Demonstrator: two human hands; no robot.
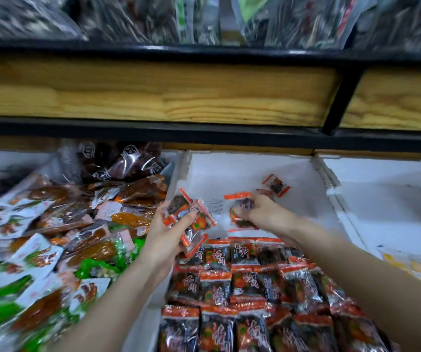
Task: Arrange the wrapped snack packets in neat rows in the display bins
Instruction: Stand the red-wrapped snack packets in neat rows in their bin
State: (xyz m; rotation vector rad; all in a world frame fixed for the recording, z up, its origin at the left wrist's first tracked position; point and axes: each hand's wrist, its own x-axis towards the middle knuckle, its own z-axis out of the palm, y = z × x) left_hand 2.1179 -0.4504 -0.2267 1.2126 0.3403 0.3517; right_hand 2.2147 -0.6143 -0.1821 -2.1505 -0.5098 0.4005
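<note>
I am watching the red-and-black packets (242, 288) lying in overlapping rows across the near part of the middle bin (229, 166), whose white floor is showing bare farther back. The left hand (165, 237) is gripping a bunch (189, 219) of the same packets above the bin's left edge, fingers curled round them. The right hand (261, 212) is pinching a single packet (239, 212) low over the bare floor, just beyond the last row. A loose packet (276, 185) is lying farther back, near that hand. The left bin (13, 158) is holding a heap (51, 224) of orange, green and white packs; the right bin (382, 179) is sitting alongside, under a wooden shelf (153, 90).
</note>
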